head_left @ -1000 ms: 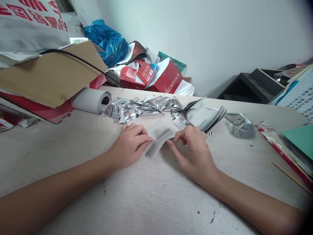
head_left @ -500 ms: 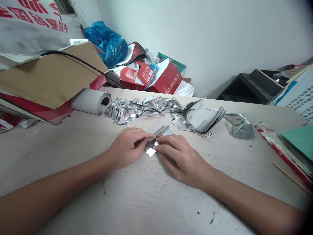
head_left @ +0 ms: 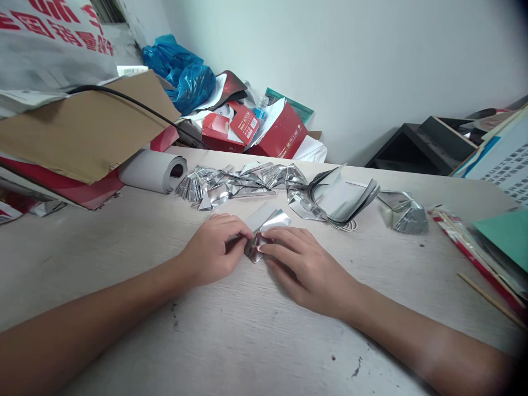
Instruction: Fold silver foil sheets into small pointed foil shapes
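A small sheet of silver foil paper (head_left: 277,220), partly folded, lies on the table between my two hands. My left hand (head_left: 216,247) is closed on its left edge, thumb and forefinger together at the fold. From the right, my right hand (head_left: 307,261) holds the foil paper down with its fingertips, the other fingers bent beneath the palm. Both hands hide parts of the sheet. Just beyond are several folded silver foil pieces (head_left: 235,184) in a row. A stack of curved foil sheets (head_left: 342,198) sits behind my right hand.
A grey-white paper roll (head_left: 152,171) and a cardboard sheet (head_left: 94,124) are at the left. Red boxes (head_left: 284,132) and a blue plastic bag (head_left: 181,71) stand at the back. One fan-folded foil piece (head_left: 408,214), a thin stick (head_left: 490,300) and a green sheet (head_left: 505,236) lie at the right.
The foil sheet's upper flap has opened out and its lower end now looks darker and more folded. My left fingertips have shifted slightly down and left; my right hand has barely moved.
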The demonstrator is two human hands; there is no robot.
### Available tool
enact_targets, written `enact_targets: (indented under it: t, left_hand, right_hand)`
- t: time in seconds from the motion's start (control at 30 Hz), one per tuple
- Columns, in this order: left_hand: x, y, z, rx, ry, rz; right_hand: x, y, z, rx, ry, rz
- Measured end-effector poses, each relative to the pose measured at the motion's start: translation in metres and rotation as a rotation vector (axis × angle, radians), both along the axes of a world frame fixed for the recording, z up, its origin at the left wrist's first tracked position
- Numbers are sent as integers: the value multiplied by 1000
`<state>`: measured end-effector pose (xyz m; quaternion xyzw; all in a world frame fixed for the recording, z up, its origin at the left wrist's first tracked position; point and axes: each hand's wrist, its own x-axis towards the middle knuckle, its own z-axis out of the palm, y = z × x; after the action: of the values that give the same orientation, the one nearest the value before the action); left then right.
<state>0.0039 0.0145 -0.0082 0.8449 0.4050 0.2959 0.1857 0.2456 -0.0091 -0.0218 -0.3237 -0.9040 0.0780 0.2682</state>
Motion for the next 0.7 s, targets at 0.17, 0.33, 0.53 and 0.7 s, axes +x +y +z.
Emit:
enact_targets:
  t: [0.17, 0.33, 0.53, 0.7]
  left_hand:
    - [1, -2, 1, 10, -4, -15]
    - [-1, -4, -4, 108, 61, -95]
    - [1, -6, -3, 158, 127, -97]
    - [0, -7, -4, 201, 121, -159]
  right_hand:
    - [-1, -1, 2, -54, -63, -6]
    - [-2, -1, 3, -70, -65, -49]
    - [-2, -1, 2, -82, -75, -181]
    - [-3, 0, 2, -114, -125, -298]
